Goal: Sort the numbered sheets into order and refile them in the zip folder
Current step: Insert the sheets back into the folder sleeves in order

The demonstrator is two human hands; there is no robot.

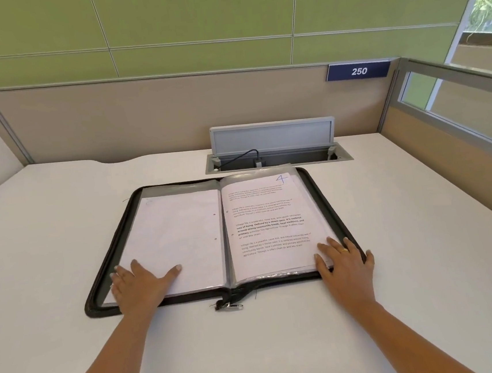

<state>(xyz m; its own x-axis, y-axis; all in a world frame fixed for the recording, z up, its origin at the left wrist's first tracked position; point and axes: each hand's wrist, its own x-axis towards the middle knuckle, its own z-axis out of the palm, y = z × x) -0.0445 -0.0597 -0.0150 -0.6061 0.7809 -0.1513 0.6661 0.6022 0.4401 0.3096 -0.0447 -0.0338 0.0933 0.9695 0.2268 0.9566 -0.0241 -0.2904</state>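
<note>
Here both hands, left hand point(141, 282) and right hand point(343, 262), lie flat, gripping nothing, on the open folder point(324, 200); its sheets point(268, 223) in glossy sleeves look thin, floppy, probably slippery, best pinched at near corners.

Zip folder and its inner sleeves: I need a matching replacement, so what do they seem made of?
The zip folder looks like black matte fabric, perhaps nylon: loose threads show near the shiny metal-looking zip pull. The sleeves look like clear glossy plastic film: glare and wrinkles over the sheet marked 4.
</note>
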